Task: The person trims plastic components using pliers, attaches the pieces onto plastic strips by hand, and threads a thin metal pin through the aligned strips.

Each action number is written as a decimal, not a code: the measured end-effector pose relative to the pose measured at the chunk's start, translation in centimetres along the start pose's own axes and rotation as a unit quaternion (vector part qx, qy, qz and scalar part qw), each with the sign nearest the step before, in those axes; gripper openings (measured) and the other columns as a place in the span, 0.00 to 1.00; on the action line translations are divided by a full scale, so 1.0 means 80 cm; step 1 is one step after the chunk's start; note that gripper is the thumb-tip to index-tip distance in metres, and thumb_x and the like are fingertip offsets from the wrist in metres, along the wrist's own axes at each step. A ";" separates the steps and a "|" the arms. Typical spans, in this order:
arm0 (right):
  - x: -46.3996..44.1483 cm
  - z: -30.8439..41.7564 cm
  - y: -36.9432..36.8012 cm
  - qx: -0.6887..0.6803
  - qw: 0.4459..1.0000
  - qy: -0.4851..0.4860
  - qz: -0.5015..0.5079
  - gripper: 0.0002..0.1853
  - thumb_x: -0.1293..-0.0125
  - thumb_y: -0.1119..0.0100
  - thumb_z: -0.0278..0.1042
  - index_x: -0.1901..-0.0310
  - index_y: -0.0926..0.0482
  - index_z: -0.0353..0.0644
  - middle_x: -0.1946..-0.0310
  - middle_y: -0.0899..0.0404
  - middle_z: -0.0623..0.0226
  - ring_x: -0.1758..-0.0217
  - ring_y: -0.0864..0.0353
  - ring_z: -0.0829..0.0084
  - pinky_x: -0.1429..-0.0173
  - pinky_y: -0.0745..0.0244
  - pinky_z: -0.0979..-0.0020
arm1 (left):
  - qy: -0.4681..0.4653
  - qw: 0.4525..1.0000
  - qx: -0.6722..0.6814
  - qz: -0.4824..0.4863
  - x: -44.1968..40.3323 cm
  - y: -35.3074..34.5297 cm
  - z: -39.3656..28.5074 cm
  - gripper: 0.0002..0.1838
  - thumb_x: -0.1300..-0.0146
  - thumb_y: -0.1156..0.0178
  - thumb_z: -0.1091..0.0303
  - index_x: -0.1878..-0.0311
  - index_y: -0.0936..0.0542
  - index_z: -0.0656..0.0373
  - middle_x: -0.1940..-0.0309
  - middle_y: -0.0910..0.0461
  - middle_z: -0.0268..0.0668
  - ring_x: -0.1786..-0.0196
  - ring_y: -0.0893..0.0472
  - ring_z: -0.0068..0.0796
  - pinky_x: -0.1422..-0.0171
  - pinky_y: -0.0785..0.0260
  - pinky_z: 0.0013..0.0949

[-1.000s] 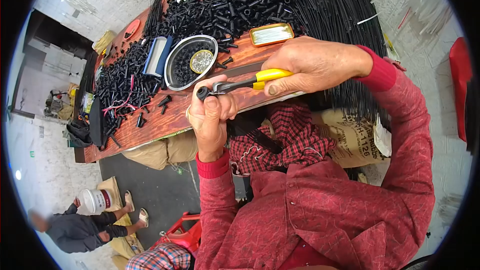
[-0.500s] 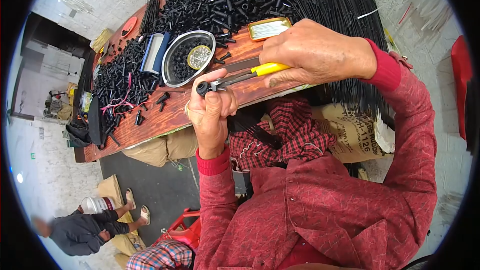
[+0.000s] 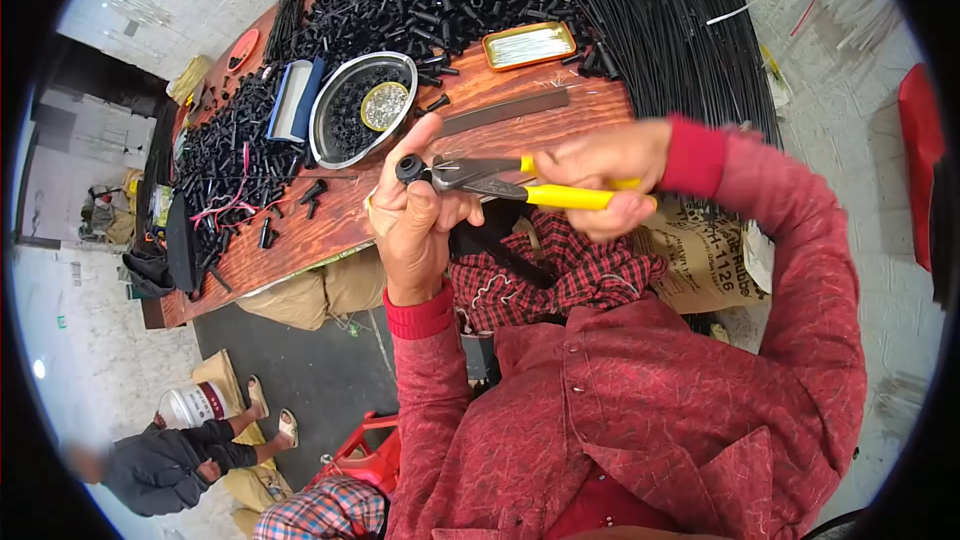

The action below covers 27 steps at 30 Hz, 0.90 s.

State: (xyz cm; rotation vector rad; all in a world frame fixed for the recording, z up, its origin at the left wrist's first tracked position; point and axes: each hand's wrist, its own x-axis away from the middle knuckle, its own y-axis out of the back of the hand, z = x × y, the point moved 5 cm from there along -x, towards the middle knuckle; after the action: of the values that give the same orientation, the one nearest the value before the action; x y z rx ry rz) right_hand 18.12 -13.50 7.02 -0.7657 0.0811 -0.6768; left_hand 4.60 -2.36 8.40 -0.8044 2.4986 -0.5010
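Table: we've got reddish wood [image 3: 345,225] with a visible grain, covered toward the back by a big heap of black fittings [image 3: 460,0]; long black rods [image 3: 680,50] crowd the right end.
Room: pale walls, dark grey floor [image 3: 290,320], a red chair [image 3: 365,460] lower left, and another person [image 3: 155,470] in dark clothes beside a white bucket [image 3: 190,406].
Steel bowl: the shiny bowl [image 3: 368,57] holds lots of tiny black bits, plus a small round tin [image 3: 365,115] of silvery bits we can't make out.
Yellow tray: the rectangular tray [image 3: 540,61] is full of thin whitish sticks [image 3: 525,45].
Left hand: our left hand [image 3: 410,225] has a black piece [image 3: 410,169] pinched between thumb and fingers, up over the table's front edge.
Right hand: our right hand [image 3: 605,165] is pretty blurry, but it's wrapped around yellow-handled pliers [image 3: 580,198], handles spread apart. Their tip sits right by the black piece; can't tell if it's biting on anything.
Edges and space: bare wood runs between the bowl and the front edge, and around a flat metal bar [image 3: 505,112] behind the pliers. Our left wrist crosses the edge.
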 end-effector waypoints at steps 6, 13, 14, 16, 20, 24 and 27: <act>0.012 0.008 -0.002 0.083 0.986 0.053 -0.135 0.31 0.30 0.55 0.68 0.64 0.31 0.41 0.88 0.30 0.68 0.92 0.33 0.79 0.89 0.36 0.78 | 0.010 0.999 0.028 0.035 -0.004 0.004 0.009 0.27 0.30 0.40 0.54 0.40 0.29 0.69 0.83 0.38 0.26 0.80 0.38 0.16 0.73 0.32 0.29; 0.049 0.070 -0.032 0.662 0.572 0.247 -0.417 0.22 0.33 0.37 0.49 0.52 0.22 0.37 0.73 0.19 0.69 0.69 0.17 0.69 0.67 0.25 0.67 | -0.011 0.999 0.029 0.022 -0.009 0.005 0.009 0.26 0.28 0.42 0.55 0.38 0.31 0.66 0.83 0.41 0.25 0.81 0.41 0.16 0.76 0.38 0.26; 0.054 0.073 -0.043 0.728 0.455 0.262 -0.441 0.19 0.33 0.38 0.47 0.52 0.21 0.37 0.71 0.18 0.69 0.65 0.17 0.66 0.63 0.24 0.65 | -0.012 0.999 0.032 0.028 -0.009 0.005 0.009 0.28 0.28 0.42 0.55 0.35 0.32 0.66 0.83 0.41 0.25 0.81 0.41 0.16 0.76 0.39 0.26; 0.055 0.069 -0.041 0.730 0.488 0.222 -0.425 0.19 0.30 0.41 0.47 0.52 0.20 0.37 0.74 0.19 0.68 0.69 0.17 0.69 0.66 0.24 0.66 | -0.004 1.000 0.026 0.015 -0.007 0.002 0.007 0.30 0.28 0.42 0.55 0.33 0.34 0.66 0.82 0.40 0.25 0.81 0.41 0.16 0.76 0.39 0.25; 0.041 0.038 -0.041 0.173 0.942 -0.036 -0.285 0.44 0.28 0.69 0.73 0.60 0.20 0.32 0.88 0.29 0.68 0.91 0.32 0.80 0.87 0.34 0.76 | 0.005 1.000 0.018 -0.019 0.001 -0.004 0.002 0.32 0.29 0.41 0.54 0.31 0.35 0.67 0.80 0.37 0.25 0.80 0.40 0.15 0.77 0.40 0.24; 0.023 -0.029 -0.018 -0.149 0.974 -0.058 -0.158 0.49 0.31 0.76 0.78 0.62 0.23 0.30 0.91 0.33 0.66 0.95 0.36 0.78 0.93 0.40 0.76 | -0.006 0.998 0.031 0.062 0.002 -0.006 0.010 0.29 0.29 0.41 0.54 0.36 0.31 0.68 0.80 0.36 0.24 0.80 0.40 0.12 0.77 0.45 0.21; 0.029 0.018 -0.026 0.134 0.953 0.019 -0.271 0.49 0.31 0.76 0.78 0.55 0.23 0.31 0.90 0.30 0.66 0.93 0.31 0.78 0.89 0.35 0.79 | 0.009 1.000 0.020 -0.007 -0.002 0.003 0.011 0.27 0.28 0.42 0.54 0.38 0.30 0.67 0.80 0.39 0.23 0.80 0.42 0.12 0.77 0.49 0.21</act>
State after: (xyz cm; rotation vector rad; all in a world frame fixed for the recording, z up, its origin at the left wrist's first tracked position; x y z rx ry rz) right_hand 19.29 -15.05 9.84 -0.5091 -0.1927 -1.1987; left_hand 5.07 -2.21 7.64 -0.8068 2.4923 -0.5645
